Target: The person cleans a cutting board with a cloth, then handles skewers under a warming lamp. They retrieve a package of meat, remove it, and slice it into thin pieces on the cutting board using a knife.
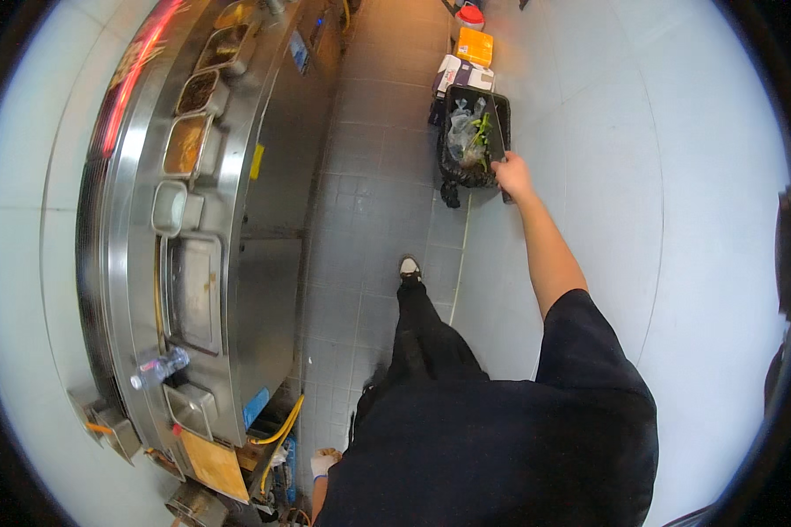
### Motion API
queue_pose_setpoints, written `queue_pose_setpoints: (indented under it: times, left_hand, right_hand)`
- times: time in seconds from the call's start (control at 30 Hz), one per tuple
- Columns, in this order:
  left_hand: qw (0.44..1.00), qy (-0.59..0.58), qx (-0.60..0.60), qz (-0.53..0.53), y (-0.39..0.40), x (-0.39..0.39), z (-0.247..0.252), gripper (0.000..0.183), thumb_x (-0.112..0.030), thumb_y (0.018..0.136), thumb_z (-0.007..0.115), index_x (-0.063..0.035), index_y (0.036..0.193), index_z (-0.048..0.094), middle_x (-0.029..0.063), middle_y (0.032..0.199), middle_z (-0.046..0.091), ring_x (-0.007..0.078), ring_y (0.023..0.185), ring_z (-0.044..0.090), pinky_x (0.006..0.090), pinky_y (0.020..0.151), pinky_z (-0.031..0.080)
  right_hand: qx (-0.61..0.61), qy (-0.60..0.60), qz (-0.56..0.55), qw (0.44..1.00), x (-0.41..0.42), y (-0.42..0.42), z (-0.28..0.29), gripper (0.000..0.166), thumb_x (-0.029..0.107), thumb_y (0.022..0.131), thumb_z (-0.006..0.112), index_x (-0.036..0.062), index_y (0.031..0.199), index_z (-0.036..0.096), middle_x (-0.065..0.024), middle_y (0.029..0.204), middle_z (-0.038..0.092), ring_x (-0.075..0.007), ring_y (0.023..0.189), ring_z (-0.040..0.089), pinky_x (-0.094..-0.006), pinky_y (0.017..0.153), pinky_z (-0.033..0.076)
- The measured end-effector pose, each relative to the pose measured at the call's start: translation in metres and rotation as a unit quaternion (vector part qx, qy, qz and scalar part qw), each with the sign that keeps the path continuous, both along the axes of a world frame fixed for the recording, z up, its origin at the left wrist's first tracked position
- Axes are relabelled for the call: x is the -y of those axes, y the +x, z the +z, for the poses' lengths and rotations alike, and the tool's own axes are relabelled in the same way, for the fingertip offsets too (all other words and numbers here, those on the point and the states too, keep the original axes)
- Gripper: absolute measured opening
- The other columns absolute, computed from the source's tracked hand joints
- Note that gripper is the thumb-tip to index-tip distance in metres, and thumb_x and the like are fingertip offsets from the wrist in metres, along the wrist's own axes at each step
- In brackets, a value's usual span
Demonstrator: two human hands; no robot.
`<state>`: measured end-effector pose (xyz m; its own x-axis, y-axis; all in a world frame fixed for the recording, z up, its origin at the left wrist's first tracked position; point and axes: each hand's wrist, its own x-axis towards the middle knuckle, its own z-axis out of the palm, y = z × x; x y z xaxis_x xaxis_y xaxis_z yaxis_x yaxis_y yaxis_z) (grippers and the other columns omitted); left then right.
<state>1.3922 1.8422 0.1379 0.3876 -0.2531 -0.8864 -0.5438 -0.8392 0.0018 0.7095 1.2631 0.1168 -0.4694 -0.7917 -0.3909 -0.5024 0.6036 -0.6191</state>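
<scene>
My right hand (514, 176) is stretched forward, closed around the dark handle of what looks like a long-bladed knife (499, 132). Its thin blade reaches over a black bin (445, 148) lined with a black bag, against the wall. Inside the bin lie clear plastic bags (461, 135) and green vegetable scraps (483, 128). My left hand (326, 460), in a pale glove with a brownish part, hangs low beside my body near the counter's end. The fingers look curled, but they are too small to show whether anything is in them.
A steel counter (231, 263) runs along the left, with several food pans (186, 145), a steel tray (194, 290) and a plastic bottle (160, 369). Yellow hoses (283, 428) hang at its near end. Boxes (474, 46) stand beyond the bin. A white wall (606, 165) bounds the tiled aisle (376, 217).
</scene>
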Motion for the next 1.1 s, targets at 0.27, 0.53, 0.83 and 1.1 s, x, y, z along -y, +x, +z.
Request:
queue_pose_setpoints:
  times: [0.27,0.53,0.83,1.1]
  left_hand:
    - [0.996,0.042,0.069,0.022,-0.052,0.046,0.065,0.030,-0.026,0.083,0.074,-0.0008,0.098,0.074,0.0136,0.091,0.074,0.0266,0.085,0.071,0.0379,0.077,0.055]
    - [0.992,0.093,0.086,0.011,-0.090,0.116,0.076,0.029,-0.025,0.083,0.075,-0.0003,0.099,0.074,0.0138,0.091,0.074,0.0265,0.085,0.071,0.0370,0.078,0.055]
    - [0.993,0.077,0.076,-0.040,-0.094,0.166,0.086,0.029,-0.023,0.084,0.075,0.0003,0.100,0.073,0.0142,0.091,0.073,0.0262,0.085,0.070,0.0359,0.079,0.054]
    - [0.985,-0.083,-0.001,-0.152,-0.101,0.244,0.071,0.029,-0.022,0.084,0.076,0.0007,0.101,0.073,0.0144,0.091,0.073,0.0261,0.085,0.070,0.0350,0.080,0.054]
  right_hand:
    - [-0.068,0.073,-0.033,0.994,0.048,-0.044,-0.067,0.056,0.007,0.084,0.053,0.0095,0.140,0.054,-0.0267,0.111,0.069,-0.0424,0.103,0.067,-0.0504,0.089,0.054]
    - [-0.171,0.244,0.066,0.952,0.018,-0.009,-0.192,0.065,0.010,0.092,0.053,0.0149,0.154,0.035,-0.0254,0.134,0.052,-0.0416,0.117,0.060,-0.0485,0.097,0.052]
    - [-0.070,0.202,0.054,0.975,-0.129,0.058,-0.203,0.079,0.000,0.086,0.056,0.0083,0.158,0.022,-0.0238,0.131,0.049,-0.0407,0.117,0.055,-0.0453,0.100,0.048]
    - [0.396,0.081,-0.264,0.876,-0.151,0.052,-0.081,0.038,0.006,0.091,0.058,-0.0018,0.128,0.055,-0.0092,0.077,0.060,-0.0248,0.067,0.063,-0.0385,0.059,0.053]
